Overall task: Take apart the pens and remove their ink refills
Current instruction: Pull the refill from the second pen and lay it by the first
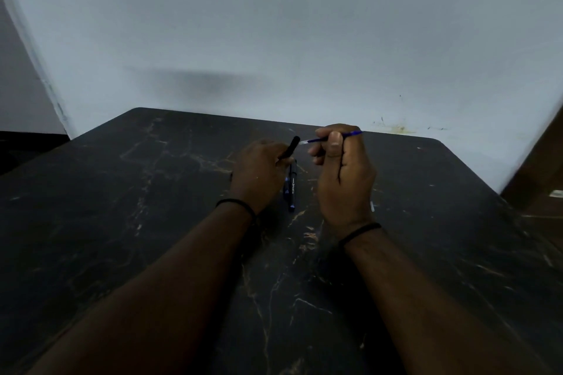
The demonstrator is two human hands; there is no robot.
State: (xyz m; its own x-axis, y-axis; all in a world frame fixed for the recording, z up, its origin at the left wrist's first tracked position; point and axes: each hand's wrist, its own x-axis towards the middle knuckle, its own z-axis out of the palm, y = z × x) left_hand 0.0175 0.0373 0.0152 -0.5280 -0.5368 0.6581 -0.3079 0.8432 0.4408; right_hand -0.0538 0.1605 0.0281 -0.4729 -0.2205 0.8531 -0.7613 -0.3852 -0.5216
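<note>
Left hand (259, 175): fingers curled round a black pen barrel (290, 148), which sticks up and away from the fist, tilted to the right; hand sits low over the table
Right hand (342, 167): raised a little higher, thumb and fingers pinching a thin blue ink refill (316, 140); refill runs roughly level, its pale tip pointing left toward the open end of the barrel, its other end poking out past the knuckles on the right
Barrel vs refill: apart, a small gap between barrel mouth and refill tip; refill is fully outside the barrel
Wrists: black band (236, 203) on the left, black band on the right wrist (361, 230); both forearms bare
Other pens (291, 187): dark with blue ends, lying on the table between the two hands, just under the left hand's fingers, long axis running toward the camera; looks like two side by side, exact count hard to tell in the dim light
Small pale piece (372, 206): on the table just right of the right wrist; cannot tell what it is
Table (122, 222): black marble-pattern top with light veins
Wall (274, 24): plain pale, right behind the table's far edge, a few marks low on the right
</note>
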